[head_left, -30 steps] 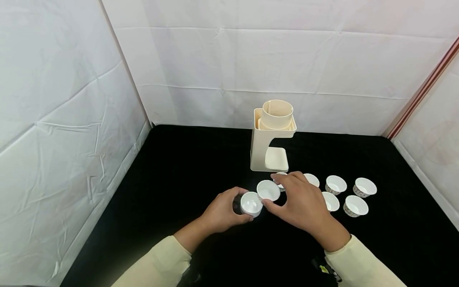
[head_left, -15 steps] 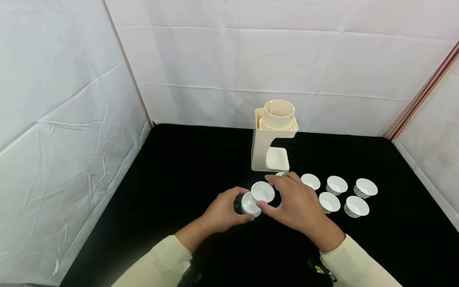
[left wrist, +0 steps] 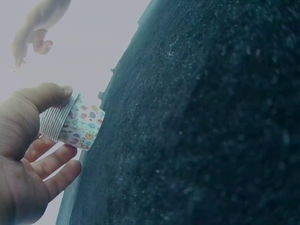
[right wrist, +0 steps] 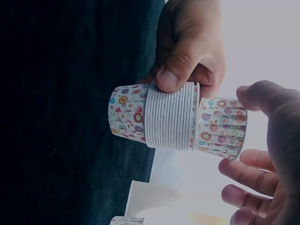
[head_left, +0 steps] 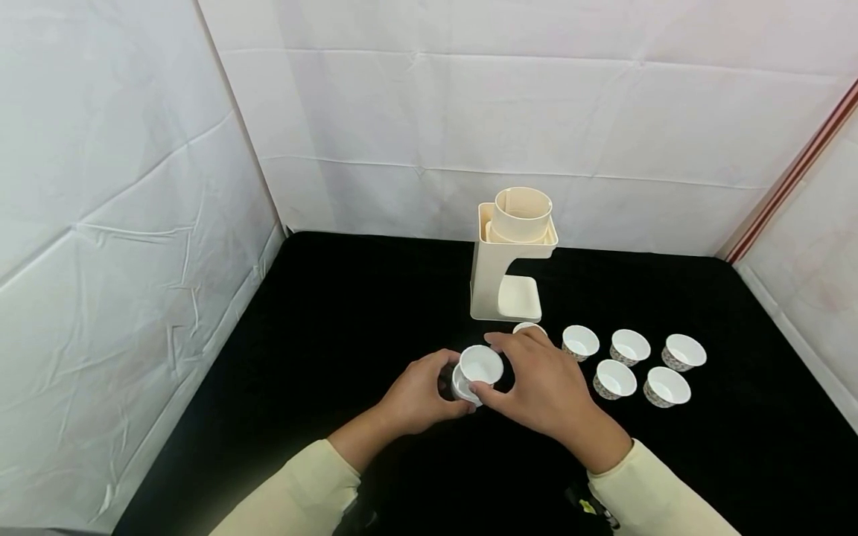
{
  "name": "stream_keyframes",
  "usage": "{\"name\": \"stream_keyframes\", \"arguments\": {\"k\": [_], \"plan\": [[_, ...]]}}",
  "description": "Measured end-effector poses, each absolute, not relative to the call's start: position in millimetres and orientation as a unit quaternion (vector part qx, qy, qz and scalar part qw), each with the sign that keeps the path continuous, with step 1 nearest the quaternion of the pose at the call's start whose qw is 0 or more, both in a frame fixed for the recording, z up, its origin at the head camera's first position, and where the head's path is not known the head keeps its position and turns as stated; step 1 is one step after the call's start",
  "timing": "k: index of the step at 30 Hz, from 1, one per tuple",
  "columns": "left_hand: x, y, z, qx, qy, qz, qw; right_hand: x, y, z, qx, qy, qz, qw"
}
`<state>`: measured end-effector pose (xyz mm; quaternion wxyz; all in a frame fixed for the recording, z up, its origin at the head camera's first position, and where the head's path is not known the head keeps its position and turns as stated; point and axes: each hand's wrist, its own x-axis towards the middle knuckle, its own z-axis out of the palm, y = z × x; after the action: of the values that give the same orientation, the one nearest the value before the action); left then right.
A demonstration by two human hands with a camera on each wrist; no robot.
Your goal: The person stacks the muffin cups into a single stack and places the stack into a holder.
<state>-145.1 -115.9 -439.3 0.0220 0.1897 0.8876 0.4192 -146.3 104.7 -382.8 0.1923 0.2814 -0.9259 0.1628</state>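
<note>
My left hand (head_left: 415,398) holds a stack of nested paper baking cups (right wrist: 171,117), thumb and fingers around its side. The stack shows a flower print below many close white rims, and stands upright on or just over the black cloth. With thumb and fingers my right hand (head_left: 543,383) holds a single printed baking cup (head_left: 481,365), white inside, at the stack's mouth. In the right wrist view, this cup's base meets the top rim; whether it sits slightly inside is hard to tell. Part of the stack's opening is hidden beneath it.
A cream dispenser-like stand (head_left: 489,275) with a round tube on top stands behind the hands. Several loose baking cups (head_left: 630,346) stand apart in rows to the right, one partly hidden by my right hand. White sheets (head_left: 415,112) enclose the black table (head_left: 348,298).
My right hand has moved left and slightly down, bringing the single cup from beside the stack to over its mouth. My left hand and the stack stay almost still.
</note>
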Motion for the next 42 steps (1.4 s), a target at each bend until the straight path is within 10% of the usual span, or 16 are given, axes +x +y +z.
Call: {"name": "stream_keyframes", "arguments": {"k": [42], "plan": [[-146,-116,-439,0.185,0.887,0.423,0.026,-147,97,-405,0.29,-0.933,0.156,0.146]]}}
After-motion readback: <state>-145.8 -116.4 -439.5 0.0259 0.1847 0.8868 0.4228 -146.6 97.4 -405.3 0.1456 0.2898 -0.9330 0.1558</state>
